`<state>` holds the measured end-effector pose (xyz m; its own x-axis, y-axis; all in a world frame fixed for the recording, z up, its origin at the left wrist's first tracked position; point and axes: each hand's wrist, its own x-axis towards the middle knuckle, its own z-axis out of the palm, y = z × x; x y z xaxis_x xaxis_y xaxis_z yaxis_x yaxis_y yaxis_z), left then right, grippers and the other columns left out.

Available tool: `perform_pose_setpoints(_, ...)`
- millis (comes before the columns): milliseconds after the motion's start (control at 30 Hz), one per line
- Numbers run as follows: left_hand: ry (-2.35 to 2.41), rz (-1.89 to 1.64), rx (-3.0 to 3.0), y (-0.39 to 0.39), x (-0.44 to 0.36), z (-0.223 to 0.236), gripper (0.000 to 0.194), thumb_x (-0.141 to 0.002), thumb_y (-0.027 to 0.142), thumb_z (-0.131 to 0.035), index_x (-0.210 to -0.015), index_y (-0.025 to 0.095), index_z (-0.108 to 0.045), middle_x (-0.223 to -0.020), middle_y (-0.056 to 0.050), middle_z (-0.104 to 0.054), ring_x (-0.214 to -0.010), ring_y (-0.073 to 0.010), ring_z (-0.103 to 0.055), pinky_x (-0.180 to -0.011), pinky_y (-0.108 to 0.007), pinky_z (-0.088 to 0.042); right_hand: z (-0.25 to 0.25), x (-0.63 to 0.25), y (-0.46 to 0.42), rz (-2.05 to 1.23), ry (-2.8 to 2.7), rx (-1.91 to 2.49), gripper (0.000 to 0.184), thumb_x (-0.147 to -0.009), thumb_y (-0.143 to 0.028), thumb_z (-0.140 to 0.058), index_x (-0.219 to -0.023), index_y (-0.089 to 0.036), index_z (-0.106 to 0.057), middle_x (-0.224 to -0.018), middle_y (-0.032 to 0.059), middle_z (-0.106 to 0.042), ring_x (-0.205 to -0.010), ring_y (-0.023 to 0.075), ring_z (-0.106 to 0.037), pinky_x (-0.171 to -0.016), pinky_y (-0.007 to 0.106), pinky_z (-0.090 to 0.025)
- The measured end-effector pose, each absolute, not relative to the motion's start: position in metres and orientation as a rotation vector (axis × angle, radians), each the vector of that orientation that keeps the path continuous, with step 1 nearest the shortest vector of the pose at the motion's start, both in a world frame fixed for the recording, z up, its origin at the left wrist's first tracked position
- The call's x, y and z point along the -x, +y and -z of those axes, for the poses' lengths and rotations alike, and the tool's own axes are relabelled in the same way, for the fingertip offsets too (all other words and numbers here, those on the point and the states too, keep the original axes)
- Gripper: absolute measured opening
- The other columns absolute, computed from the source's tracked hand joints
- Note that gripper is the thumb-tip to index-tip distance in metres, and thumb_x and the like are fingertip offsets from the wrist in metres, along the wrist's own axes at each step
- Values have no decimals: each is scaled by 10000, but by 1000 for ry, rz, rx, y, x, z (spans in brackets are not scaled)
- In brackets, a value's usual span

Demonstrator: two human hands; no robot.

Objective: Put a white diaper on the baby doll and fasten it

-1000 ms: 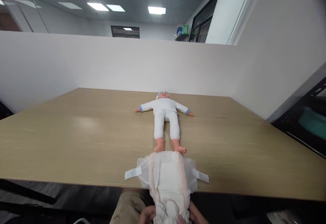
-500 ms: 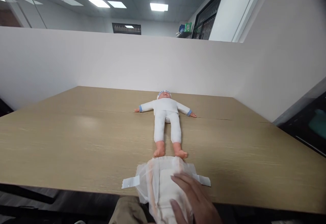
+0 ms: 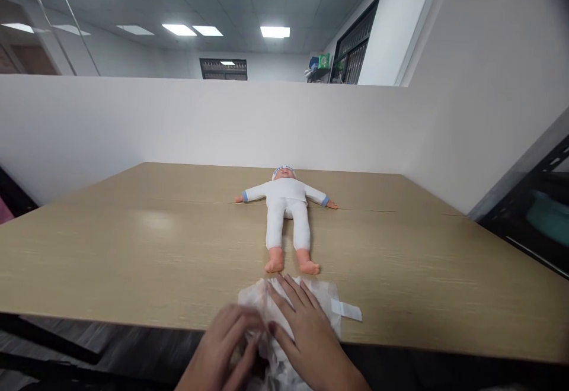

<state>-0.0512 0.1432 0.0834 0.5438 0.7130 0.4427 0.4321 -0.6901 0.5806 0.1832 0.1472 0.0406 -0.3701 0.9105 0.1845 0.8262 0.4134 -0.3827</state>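
Diaper (image 3: 326,292) lying across the near edge of our table (image 3: 133,260).
Our right hand (image 3: 303,327) rests palm down on it, fingers straight and slightly parted; our left hand (image 3: 222,343) curls at its left side, blurred, and we cannot tell whether it pinches anything. A white tape tab (image 3: 347,310) sticks out at right; just beyond, we see a doll (image 3: 287,192) on its back, feet toward us.
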Motion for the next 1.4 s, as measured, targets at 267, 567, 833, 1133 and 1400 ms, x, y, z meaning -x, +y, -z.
perform_pose_setpoints(267,967,-493,-3163,295,2,-100,800,-939,88,-696,-1661,286,-414,-1744,-151,-379,-1554,-359,-444,-1206,-518,-464,-41,-182,147,-281,-2285,1487,605,-1132,-487,-479,-1715,-376,-361,-1788,-25,-288,-1667,275,-305,-1375,591,-323)
perform_pose_setpoints(567,-84,-208,-3386,357,-37,-105,600,-933,125,-666,-1518,233,-590,-1699,-69,-498,-1548,-311,-451,-1267,-452,-381,-30,-183,151,-201,-2325,1449,639,-1111,-487,-513,-1718,-351,-365,-1773,-6,-306,-1639,316,-366,-1322,630,-408)
perform_pose_setpoints(833,-9,-211,-3301,361,-49,-120,228,-1019,290,-632,-1217,224,-724,-1328,-113,-730,-1116,-299,-590,-980,-435,-455,-22,-187,167,-207,-2322,1481,811,-1026,-602,-636,-1730,-351,-322,-1788,38,-226,-1640,379,-345,-1290,662,-429)
perform_pose_setpoints(1133,261,-644,-2536,388,-52,-201,398,-911,433,-789,-1257,246,-730,-1202,-47,-764,-1186,-289,-607,-1072,-442,-469,-39,-194,231,-347,-2365,1534,696,-1114,-667,-433,-1723,-342,-338,-1799,18,-249,-1694,283,-223,-1385,610,-274)
perform_pose_setpoints(1400,364,-860,-2373,402,-47,-227,362,-907,436,-793,-1199,229,-741,-1203,-44,-740,-1091,-233,-642,-1001,-391,-492,-35,-207,333,-141,-2405,1422,648,-1147,-574,-417,-1691,-223,-427,-1769,114,-342,-1677,297,-261,-1382,581,-263)
